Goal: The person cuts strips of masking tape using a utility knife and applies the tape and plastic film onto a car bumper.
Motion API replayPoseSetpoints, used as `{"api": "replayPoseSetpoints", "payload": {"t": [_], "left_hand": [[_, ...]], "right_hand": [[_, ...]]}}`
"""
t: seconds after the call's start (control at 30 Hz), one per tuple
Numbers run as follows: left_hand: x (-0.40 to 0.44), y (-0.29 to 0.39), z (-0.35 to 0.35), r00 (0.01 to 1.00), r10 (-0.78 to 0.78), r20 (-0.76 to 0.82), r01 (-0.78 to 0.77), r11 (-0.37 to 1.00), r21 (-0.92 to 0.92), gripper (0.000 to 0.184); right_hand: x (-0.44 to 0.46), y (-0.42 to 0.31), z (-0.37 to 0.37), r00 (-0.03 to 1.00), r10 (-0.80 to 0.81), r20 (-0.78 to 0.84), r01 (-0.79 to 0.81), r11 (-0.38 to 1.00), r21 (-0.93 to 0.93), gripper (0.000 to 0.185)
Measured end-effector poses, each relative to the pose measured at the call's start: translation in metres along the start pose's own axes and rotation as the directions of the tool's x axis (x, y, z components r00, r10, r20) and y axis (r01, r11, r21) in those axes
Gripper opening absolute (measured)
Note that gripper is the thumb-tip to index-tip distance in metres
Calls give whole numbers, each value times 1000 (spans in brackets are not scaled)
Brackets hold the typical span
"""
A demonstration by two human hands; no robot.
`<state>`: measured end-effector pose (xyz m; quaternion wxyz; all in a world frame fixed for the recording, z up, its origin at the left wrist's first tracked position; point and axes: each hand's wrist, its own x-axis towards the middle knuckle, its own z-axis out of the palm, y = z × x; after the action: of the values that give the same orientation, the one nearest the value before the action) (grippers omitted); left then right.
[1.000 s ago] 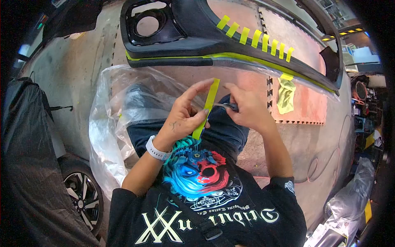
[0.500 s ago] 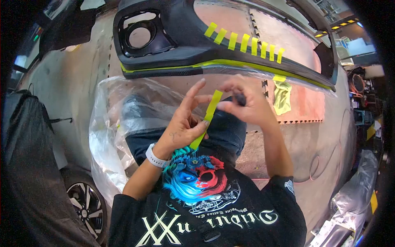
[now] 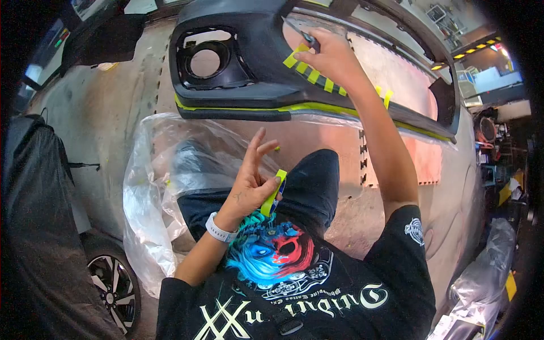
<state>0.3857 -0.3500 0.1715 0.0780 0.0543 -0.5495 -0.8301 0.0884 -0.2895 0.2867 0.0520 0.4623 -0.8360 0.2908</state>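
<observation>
My left hand pinches a roll of yellow-green masking tape, seen nearly edge-on above my lap, between thumb and fingers. Its other fingers stretch upward. My right hand reaches over the black car bumper, gripping what looks like a dark-handled utility knife with its thin blade pointing up and left. Under its fingertips lies a short tape strip at the bumper's opening edge. Several similar strips sit in a row along that edge, some covered by my right hand and forearm.
Clear plastic sheeting drapes at my left leg. A wheel and a dark cover stand at left. Foam floor mats lie beneath the bumper. More wrapped plastic is at lower right.
My right hand has moved from beside the tape roll up to the bumper, carrying the knife and a tape strip. The left hand has lowered slightly, and the tape end above it is shorter.
</observation>
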Motion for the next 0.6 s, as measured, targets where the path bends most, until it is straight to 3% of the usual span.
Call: {"api": "replayPoseSetpoints", "payload": {"t": [0.03, 0.07, 0.17, 0.2, 0.23, 0.3, 0.33, 0.37, 0.43, 0.47, 0.5, 0.57, 0.6], "left_hand": [[-2, 0, -4, 1000, 14, -5, -14, 1000, 8, 99], [-4, 3, -8, 1000, 18, -14, -18, 1000, 5, 98], [-11, 4, -24, 998, 23, -64, -26, 999, -43, 98], [-12, 5, -30, 997, 22, -74, -26, 998, -51, 98], [-12, 6, -36, 996, 18, -82, -24, 998, -66, 97], [-13, 7, -43, 996, 9, -91, -17, 996, -88, 97], [-12, 7, -44, 995, 14, -100, -22, 997, -77, 96], [-12, 8, -45, 994, 20, -106, -27, 998, -65, 95], [-11, 13, -41, 994, 26, -108, -34, 997, -72, 92], [-11, 13, -39, 987, 68, -148, -84, 991, -104, 91], [-11, 13, -36, 976, 108, -187, -134, 982, -134, 89], [-7, 13, -32, 957, 164, -238, -208, 963, -172, 86], [-6, 13, -30, 929, 214, -301, -281, 938, -202, 83]], "right_hand": [[13, 1, 8, 999, -32, 17, 32, 999, -22, 40], [22, 4, 11, 996, -3, 88, 23, 974, -227, 50], [37, 22, 28, 988, -61, 139, 97, 958, -270, 53], [39, 10, 21, 963, 84, 255, -14, 965, -263, 56], [41, 10, 23, 960, 82, 266, -9, 965, -264, 56], [37, 12, 26, 978, 76, 193, 23, 886, -464, 69], [29, 12, 29, 998, -29, 55, 54, 846, -531, 83], [27, 13, 27, 998, -22, 58, 49, 845, -533, 83], [26, 4, 13, 992, -12, -129, -47, 893, -448, 88], [17, -2, 8, 964, -125, -234, 0, 882, -471, 77], [2, -10, 2, 965, -119, -236, -8, 880, -475, 77], [-39, -34, -8, 982, 153, -113, -164, 981, -100, 65], [-71, -41, 1, 986, 168, -9, -166, 978, 122, 58]]}}
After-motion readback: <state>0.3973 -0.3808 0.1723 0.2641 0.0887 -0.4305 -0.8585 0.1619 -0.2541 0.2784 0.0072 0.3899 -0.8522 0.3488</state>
